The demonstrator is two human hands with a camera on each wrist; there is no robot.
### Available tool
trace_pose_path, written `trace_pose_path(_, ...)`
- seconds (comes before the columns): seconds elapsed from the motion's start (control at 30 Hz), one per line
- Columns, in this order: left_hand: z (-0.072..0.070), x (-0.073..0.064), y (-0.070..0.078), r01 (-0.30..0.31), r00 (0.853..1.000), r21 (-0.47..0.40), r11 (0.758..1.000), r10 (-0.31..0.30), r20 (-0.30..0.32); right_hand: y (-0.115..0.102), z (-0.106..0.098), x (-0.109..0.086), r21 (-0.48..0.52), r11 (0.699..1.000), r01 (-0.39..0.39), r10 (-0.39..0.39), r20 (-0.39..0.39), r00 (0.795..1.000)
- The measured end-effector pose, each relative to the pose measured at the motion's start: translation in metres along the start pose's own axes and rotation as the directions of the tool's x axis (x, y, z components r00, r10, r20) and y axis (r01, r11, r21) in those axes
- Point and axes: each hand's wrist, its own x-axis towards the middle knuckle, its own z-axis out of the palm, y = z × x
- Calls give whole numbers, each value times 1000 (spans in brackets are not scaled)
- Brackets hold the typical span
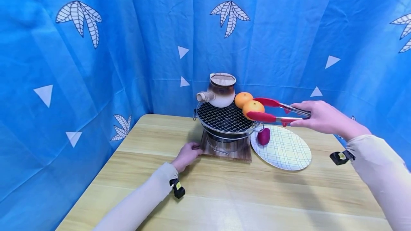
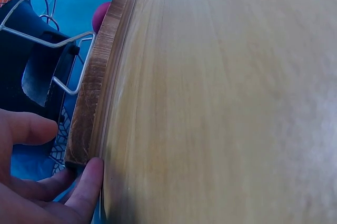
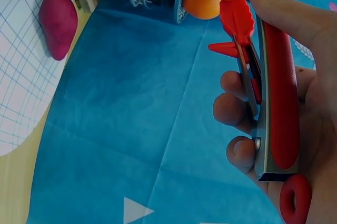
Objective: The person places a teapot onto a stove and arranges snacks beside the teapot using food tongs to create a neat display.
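My right hand [image 1: 322, 117] grips a pair of red-tipped metal tongs [image 3: 281, 92], fingers and thumb wrapped around the handles. The tongs' red tips sit on either side of the nearer orange [image 1: 253, 108], close over the right rim of a round wire grill [image 1: 221, 118]. Another orange [image 1: 243, 99] is just behind it, partly covered. With its fingertips my left hand [image 2: 47, 171] touches the front left corner of the wooden board [image 2: 95, 82] under the black stove [image 2: 37, 61]. The left thumb is raised apart from the other fingers.
A side-handled clay teapot [image 1: 221, 93] with a wooden lid stands at the grill's back. Right of the stove, a checked oval plate [image 1: 285, 149] bears a small magenta, sweet-potato-like piece [image 1: 263, 136]. Blue curtains [image 1: 170, 45] hang behind and beside the wooden table [image 1: 224, 195].
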Motion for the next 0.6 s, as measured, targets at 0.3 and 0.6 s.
trace_pose_path(0.3, 1, 0, -2, 4, 1000, -17, 1000, -4, 8, -4, 4, 3, -23, 1000, 15, -15, -3, 1000)
trace_pose_path(0.6, 0, 0, -2, 4, 1000, -6, 1000, -4, 9, -8, 6, 7, -26, 999, 34, -34, -2, 999)
